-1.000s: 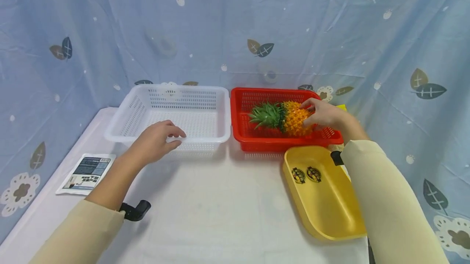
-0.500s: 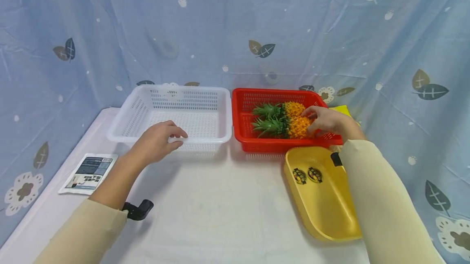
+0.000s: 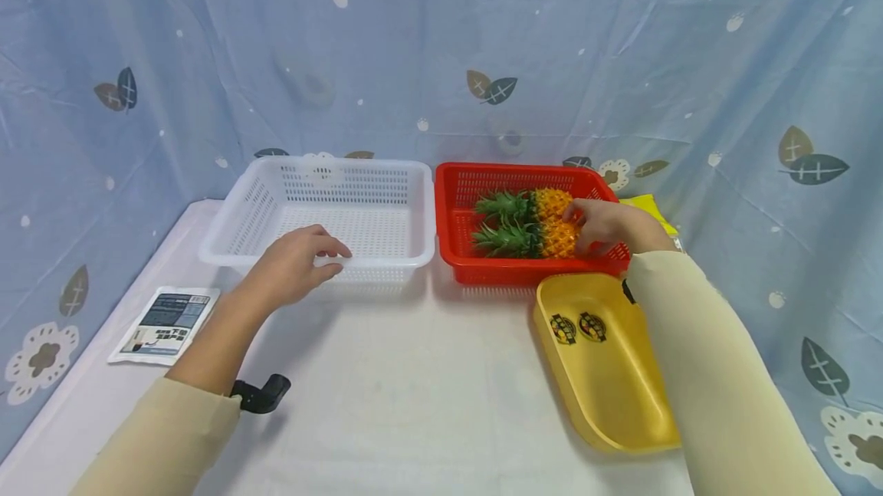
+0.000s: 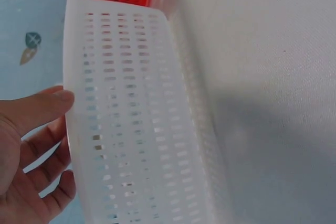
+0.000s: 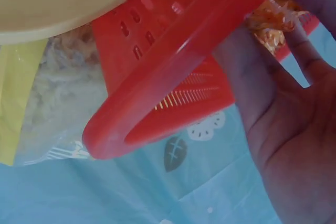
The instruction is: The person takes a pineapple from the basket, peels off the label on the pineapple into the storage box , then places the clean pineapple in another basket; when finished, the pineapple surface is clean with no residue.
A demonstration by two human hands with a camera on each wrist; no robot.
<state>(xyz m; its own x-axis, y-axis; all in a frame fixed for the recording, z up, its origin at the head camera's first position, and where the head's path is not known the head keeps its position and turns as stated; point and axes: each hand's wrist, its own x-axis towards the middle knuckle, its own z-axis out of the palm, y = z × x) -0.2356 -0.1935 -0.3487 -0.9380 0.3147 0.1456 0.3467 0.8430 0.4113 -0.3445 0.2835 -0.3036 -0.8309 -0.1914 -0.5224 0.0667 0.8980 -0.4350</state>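
Two pineapples with green leafy crowns lie side by side in the red basket, crowns to the left. My right hand bends its fingers over the fruit end of the nearer pineapple; its fingertips are by the farther pineapple. In the right wrist view, orange fruit shows between the spread thumb and fingers, partly hidden by the basket's rim. My left hand rests at the front rim of the white basket, its thumb tip on the rim and its fingers loosely bent behind it.
A yellow tub with two round stickers stands in front of the red basket, below my right forearm. Behind that arm lies a yellow packet. A white labelled packet lies at the left. Blue patterned curtain surrounds the table.
The pineapple under my right hand has come down toward the front, beside the other one, which now shows behind it. My left hand stays at the white rim.
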